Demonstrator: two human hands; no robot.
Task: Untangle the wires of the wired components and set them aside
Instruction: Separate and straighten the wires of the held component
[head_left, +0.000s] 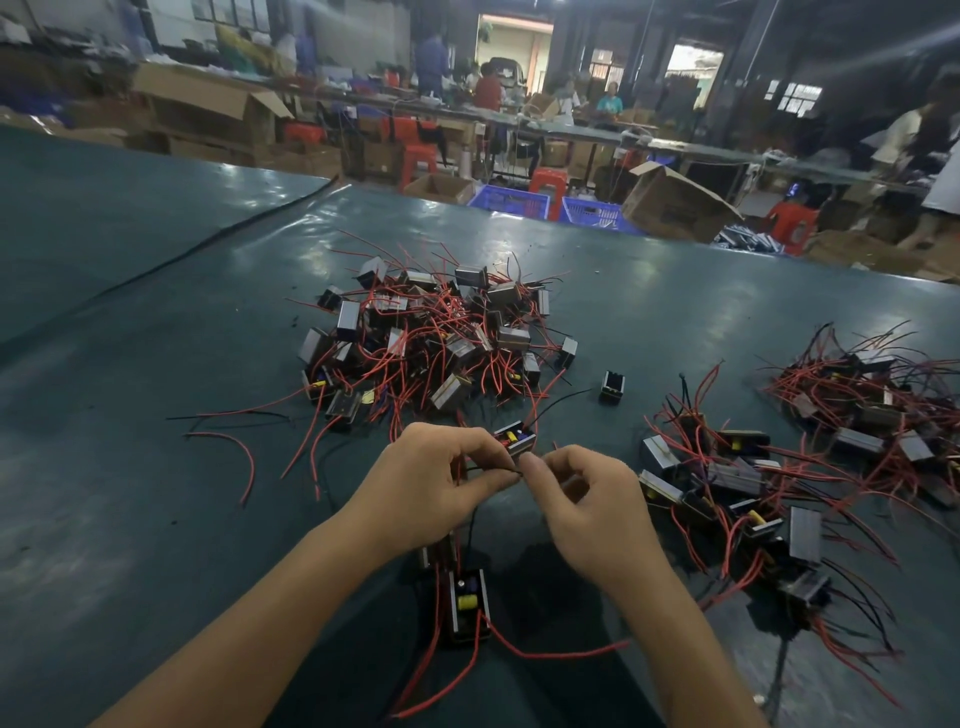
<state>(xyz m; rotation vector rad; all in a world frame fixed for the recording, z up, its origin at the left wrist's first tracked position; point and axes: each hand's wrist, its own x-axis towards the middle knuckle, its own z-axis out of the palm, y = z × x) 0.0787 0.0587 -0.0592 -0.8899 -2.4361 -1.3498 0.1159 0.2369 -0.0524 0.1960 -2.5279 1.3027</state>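
A tangled heap of small black box components with red and black wires (431, 338) lies mid-table. My left hand (436, 483) and my right hand (582, 499) meet just in front of it, both pinching a thin black wire (498, 470) between thumb and forefinger. A component with a yellow part (517, 439) sits right behind my fingertips. Another open component (467, 605) hangs or lies below my hands, trailing red wires. Two looser groups of components are on the right: one near my right hand (737, 483), one farther out (872, 405).
A single black component (612, 387) lies alone between the heap and the right groups. The dark green table cover (156, 364) has a raised fold running diagonally at upper left. Beyond the far edge stand cardboard boxes, blue crates (511, 200), red stools and several people.
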